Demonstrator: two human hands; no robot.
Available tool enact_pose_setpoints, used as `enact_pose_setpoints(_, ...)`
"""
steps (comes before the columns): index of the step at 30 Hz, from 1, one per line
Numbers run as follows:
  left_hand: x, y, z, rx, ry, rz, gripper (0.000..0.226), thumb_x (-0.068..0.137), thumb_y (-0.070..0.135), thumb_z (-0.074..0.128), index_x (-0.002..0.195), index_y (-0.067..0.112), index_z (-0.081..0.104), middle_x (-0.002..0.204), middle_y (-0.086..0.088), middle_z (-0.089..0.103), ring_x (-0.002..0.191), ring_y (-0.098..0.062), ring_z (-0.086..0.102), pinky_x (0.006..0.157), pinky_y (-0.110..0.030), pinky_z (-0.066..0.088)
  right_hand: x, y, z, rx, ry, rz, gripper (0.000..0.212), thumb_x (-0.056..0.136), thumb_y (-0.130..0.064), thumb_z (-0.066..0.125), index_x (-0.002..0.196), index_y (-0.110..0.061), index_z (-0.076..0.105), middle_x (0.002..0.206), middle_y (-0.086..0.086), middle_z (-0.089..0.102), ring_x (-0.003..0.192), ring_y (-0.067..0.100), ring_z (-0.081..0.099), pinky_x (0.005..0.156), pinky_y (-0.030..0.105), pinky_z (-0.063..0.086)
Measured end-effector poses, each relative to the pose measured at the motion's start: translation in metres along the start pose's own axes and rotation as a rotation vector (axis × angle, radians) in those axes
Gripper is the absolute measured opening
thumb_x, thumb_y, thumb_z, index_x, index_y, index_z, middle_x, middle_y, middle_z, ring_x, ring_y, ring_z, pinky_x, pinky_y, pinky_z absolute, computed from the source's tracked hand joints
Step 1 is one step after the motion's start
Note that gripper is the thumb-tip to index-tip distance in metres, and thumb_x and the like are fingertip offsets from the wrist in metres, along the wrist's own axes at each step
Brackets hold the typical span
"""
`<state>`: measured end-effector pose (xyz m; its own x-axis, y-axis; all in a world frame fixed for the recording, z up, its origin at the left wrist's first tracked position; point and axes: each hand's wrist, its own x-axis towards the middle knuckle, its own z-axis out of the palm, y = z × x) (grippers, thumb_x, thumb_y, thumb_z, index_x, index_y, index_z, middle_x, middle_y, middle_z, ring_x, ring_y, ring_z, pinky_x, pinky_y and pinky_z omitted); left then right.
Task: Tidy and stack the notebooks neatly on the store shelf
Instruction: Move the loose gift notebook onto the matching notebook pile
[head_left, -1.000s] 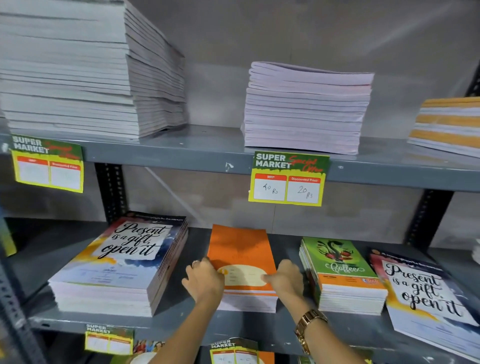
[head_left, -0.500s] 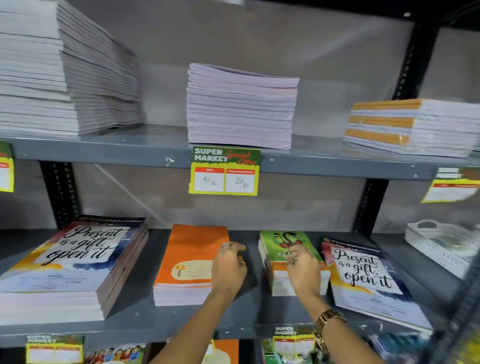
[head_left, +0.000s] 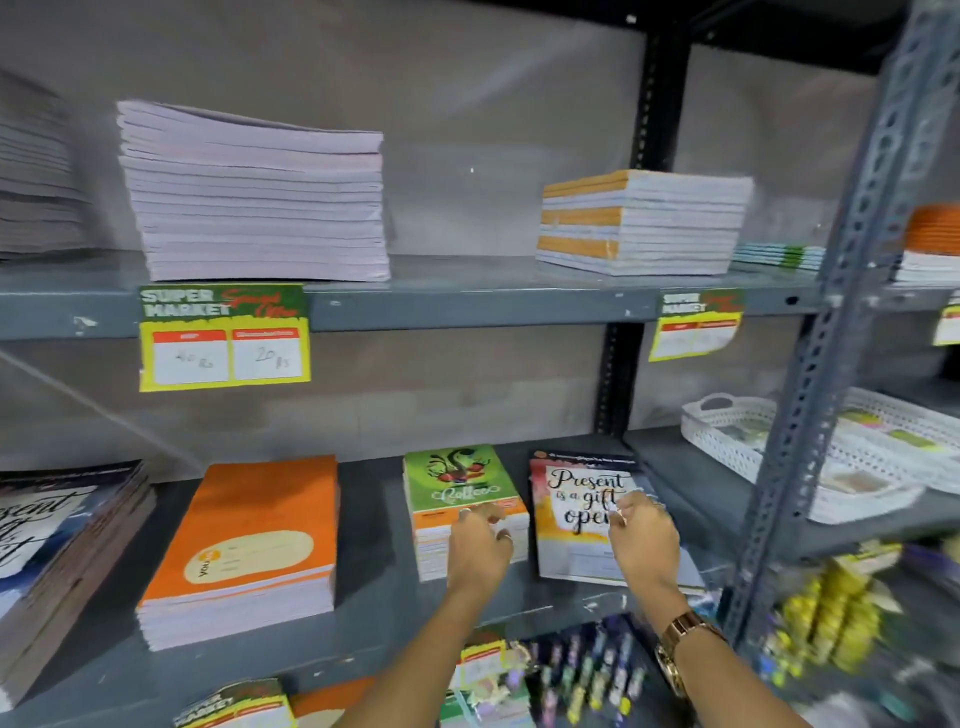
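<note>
On the lower grey shelf (head_left: 374, 603) lie several notebook stacks. An orange stack (head_left: 249, 540) sits left of centre. A small green "Coffee" stack (head_left: 452, 483) stands to its right, and my left hand (head_left: 478, 545) rests on its front edge with curled fingers. Further right lies a thin "Present is a gift" stack (head_left: 576, 499). My right hand (head_left: 644, 540), wearing a gold watch, lies on that cover with fingers bent. Whether either hand grips its stack is unclear. Another "Present" stack (head_left: 57, 551) sits at far left.
The upper shelf carries a tall lilac stack (head_left: 254, 197), an orange-and-white stack (head_left: 639, 223) and a grey stack at far left. Yellow price tags (head_left: 223, 338) hang from its edge. A perforated upright (head_left: 831, 332) stands right, with white baskets (head_left: 810, 452) behind it.
The view has swung right. My left hand moved from beside the orange stack onto the green stack, and my right hand moved from the green stack onto the right "Present" stack.
</note>
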<state>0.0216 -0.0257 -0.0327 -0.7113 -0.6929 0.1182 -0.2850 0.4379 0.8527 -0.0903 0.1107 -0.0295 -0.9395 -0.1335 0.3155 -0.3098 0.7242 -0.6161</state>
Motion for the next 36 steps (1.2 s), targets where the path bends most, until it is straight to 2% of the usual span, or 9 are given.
enact_pose_setpoints(5,0.001,0.018,0.043,0.084,-0.193,-0.179,0.007,0.085,0.010,0.059,0.080,0.011,0.054,0.092,-0.006,0.058,0.106,-0.029,0.057,0.087,-0.034,0.047,0.023,0.040,-0.020,-0.136,-0.137,0.142,0.025,0.090,-0.013,0.056,0.111,0.000,0.061,0.116,0.021,0.061,0.106,0.037,0.061,0.084,0.038,0.051)
enact_pose_setpoints(9,-0.001,0.021,0.068,0.044,-0.246,-0.352,0.016,0.086,0.017,0.058,0.089,0.006,0.047,0.083,-0.005,0.052,0.089,-0.026,0.053,0.072,-0.031,0.042,0.031,0.068,-0.018,-0.198,-0.290,0.266,0.037,0.087,-0.023,0.054,0.116,0.000,0.056,0.121,0.017,0.059,0.110,0.033,0.061,0.084,0.034,0.051)
enact_pose_setpoints(12,-0.002,0.024,0.080,-0.117,-0.218,-0.474,0.016,0.088,0.016,0.056,0.087,0.006,0.043,0.065,-0.003,0.046,0.063,-0.020,0.051,0.060,-0.031,0.046,0.035,0.080,-0.018,-0.157,-0.427,0.294,0.022,0.087,-0.023,0.052,0.092,-0.004,0.062,0.108,0.011,0.065,0.106,0.028,0.063,0.073,0.026,0.045)
enact_pose_setpoints(16,-0.003,0.024,0.087,-0.199,-0.120,-0.535,0.021,0.093,0.018,0.050,0.099,-0.003,0.048,0.062,-0.005,0.047,0.049,-0.016,0.048,0.043,-0.025,0.041,0.038,0.085,-0.022,-0.095,-0.485,0.311,0.023,0.087,-0.029,0.056,0.074,-0.010,0.054,0.114,0.012,0.064,0.105,0.026,0.061,0.071,0.024,0.042)
enact_pose_setpoints(21,0.001,0.027,0.091,-0.180,-0.044,-0.457,0.022,0.093,0.010,0.045,0.111,-0.003,0.050,0.068,-0.009,0.061,0.046,-0.015,0.055,0.042,-0.023,0.044,0.047,0.090,-0.013,-0.016,-0.397,0.331,0.022,0.086,-0.024,0.055,0.091,-0.002,0.058,0.102,0.013,0.065,0.082,0.023,0.056,0.074,0.032,0.049)
enact_pose_setpoints(24,0.004,0.038,0.084,-0.197,-0.012,-0.378,0.008,0.094,0.006,0.046,0.086,0.005,0.048,0.084,-0.015,0.061,0.047,-0.014,0.057,0.047,-0.026,0.049,0.056,0.083,-0.007,0.110,-0.302,0.429,0.033,0.084,-0.018,0.052,0.106,0.006,0.057,0.102,0.021,0.070,0.090,0.033,0.068,0.078,0.039,0.058)
enact_pose_setpoints(28,0.014,0.045,0.076,-0.140,0.019,-0.214,0.037,0.092,0.005,0.051,0.060,0.017,0.036,0.092,-0.022,0.068,0.072,-0.031,0.070,0.073,-0.040,0.060,0.053,0.047,-0.029,0.180,-0.147,0.437,0.034,0.089,-0.014,0.052,0.114,0.009,0.053,0.113,0.027,0.065,0.104,0.040,0.063,0.082,0.037,0.054)
enact_pose_setpoints(33,0.016,0.057,0.056,-0.173,0.042,-0.085,0.036,0.091,0.007,0.051,0.062,0.023,0.037,0.090,-0.021,0.068,0.083,-0.038,0.070,0.075,-0.046,0.059,0.042,0.028,-0.040,0.189,-0.051,0.402,0.033,0.093,-0.012,0.049,0.117,0.011,0.047,0.119,0.032,0.059,0.110,0.044,0.057,0.087,0.044,0.048)
enact_pose_setpoints(36,0.013,0.056,0.037,-0.219,0.051,-0.048,0.016,0.092,0.007,0.051,0.077,0.013,0.048,0.084,-0.013,0.063,0.078,-0.036,0.069,0.075,-0.042,0.058,0.033,0.012,-0.040,0.238,-0.016,0.359,0.027,0.093,-0.007,0.047,0.114,0.010,0.048,0.115,0.033,0.060,0.109,0.045,0.057,0.085,0.045,0.047)
